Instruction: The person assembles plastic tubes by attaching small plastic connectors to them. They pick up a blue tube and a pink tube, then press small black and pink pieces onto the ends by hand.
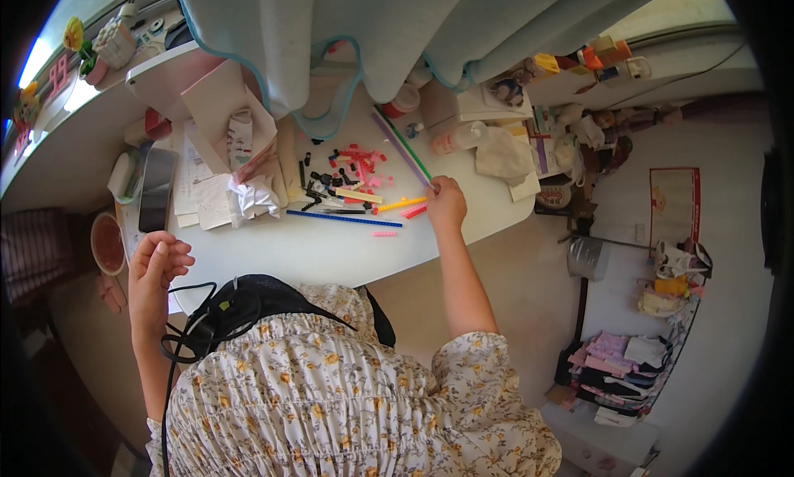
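Observation:
On the white table, my right hand (447, 204) is closed, its fingertips pressed together at the near end of the long purple strip (403, 149). A green strip (405, 144) lies alongside that one. What the fingertips hold, if anything, is hidden. Just left of them are a yellow toothed strip (400, 204) and a red one (413, 212). A long blue strip (345, 219) and a short pink strip (385, 235) lie nearer to me. Black, red and pink small building pieces (351, 169) form a loose pile. My left hand (161, 266) hangs by the left table edge, fingers loosely curled and apart, holding nothing.
A dark phone (157, 189), papers (203, 179) and a crumpled white wrapper (256, 197) occupy the table's left. A clear bottle (459, 138) and a beige cloth (503, 156) lie at right. A curtain (372, 31) hangs over the far edge. Black cables (178, 336) run by my left arm.

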The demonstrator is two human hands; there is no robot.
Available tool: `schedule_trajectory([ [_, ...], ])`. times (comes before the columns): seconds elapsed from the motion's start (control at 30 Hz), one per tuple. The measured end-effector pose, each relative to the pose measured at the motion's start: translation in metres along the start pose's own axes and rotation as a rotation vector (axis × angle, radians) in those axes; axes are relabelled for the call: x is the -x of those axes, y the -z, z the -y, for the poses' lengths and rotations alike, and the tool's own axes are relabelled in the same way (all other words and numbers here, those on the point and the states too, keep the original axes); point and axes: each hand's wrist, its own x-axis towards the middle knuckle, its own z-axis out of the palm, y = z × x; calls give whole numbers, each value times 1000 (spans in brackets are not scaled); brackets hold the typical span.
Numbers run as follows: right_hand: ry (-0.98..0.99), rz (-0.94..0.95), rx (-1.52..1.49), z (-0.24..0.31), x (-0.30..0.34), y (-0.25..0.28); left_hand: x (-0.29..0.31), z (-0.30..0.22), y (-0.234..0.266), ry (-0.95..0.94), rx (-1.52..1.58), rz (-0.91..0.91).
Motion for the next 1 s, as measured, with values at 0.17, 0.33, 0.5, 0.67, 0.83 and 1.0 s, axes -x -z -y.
schedule_trajectory([
  [0.17,229,-206,86,2,-4,-12,0,-2,-4,6,-15,4],
  [0.33,228,-209,67,1,-15,-23,0,-3,-1,-1,-13,8],
  [0.5,171,-182,56,-4,-23,-26,1,-2,-1,1,-4,2],
  [0.67,135,-189,8,-7,-27,-17,1,-1,0,1,-8,-1],
  [0.83,8,-130,-324,-5,-14,1,-1,1,6,-1,-3,6],
  [1.0,303,-51,-171,-22,18,4,0,0,3,9,-6,4],
])
